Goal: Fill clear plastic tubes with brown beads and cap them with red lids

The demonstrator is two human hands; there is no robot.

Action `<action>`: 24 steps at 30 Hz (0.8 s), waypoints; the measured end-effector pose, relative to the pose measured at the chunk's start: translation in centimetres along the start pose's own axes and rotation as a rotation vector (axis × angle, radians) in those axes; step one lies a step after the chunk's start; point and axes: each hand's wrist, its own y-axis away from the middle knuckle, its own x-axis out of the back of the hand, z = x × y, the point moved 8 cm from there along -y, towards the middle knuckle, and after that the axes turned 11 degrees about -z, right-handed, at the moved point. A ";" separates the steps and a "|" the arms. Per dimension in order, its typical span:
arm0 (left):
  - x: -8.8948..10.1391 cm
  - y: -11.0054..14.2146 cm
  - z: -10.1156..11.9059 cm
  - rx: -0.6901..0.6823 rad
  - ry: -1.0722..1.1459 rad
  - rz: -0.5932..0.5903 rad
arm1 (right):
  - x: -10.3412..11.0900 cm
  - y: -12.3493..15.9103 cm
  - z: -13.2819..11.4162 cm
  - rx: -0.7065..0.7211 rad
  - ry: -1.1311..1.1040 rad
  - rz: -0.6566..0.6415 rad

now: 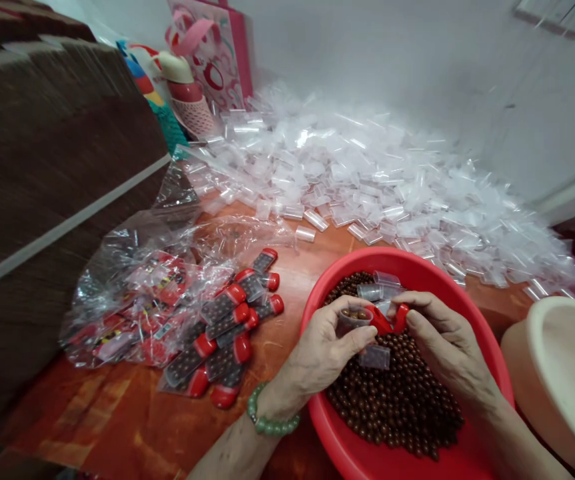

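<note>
Over a red basin of brown round beads, my left hand is closed around a clear plastic tube. Brown beads show at the tube's open mouth. My right hand pinches a red plastic cap with thumb and fingers. A second red piece sits between the hands, touching the left fingertips; I cannot tell whether it joins the cap. Several empty clear tubes lie on the beads. To the left, filled tubes with red caps are piled on the table.
A large heap of clear tubes spreads along the wall. At left are a clear bag of red packets and a stack of brown cardboard. A pale tub stands right. Behind are a bottle and a pink bag.
</note>
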 end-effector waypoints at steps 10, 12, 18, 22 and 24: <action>-0.5 -0.1 0.7 -0.030 0.018 0.004 | -3.5 1.0 -3.5 0.366 0.737 0.010; -0.5 -0.1 0.7 -0.046 0.028 -0.006 | -3.9 1.5 -3.3 0.383 0.819 -0.006; -0.2 -0.1 0.0 -0.036 0.002 0.002 | -4.3 1.4 -2.8 0.359 0.816 -0.009; -0.5 0.0 0.3 -0.048 0.020 -0.022 | -3.0 0.5 -2.9 0.321 0.677 -0.003; -0.6 0.1 0.5 -0.060 0.038 -0.026 | -1.5 0.1 -2.9 0.245 0.586 0.061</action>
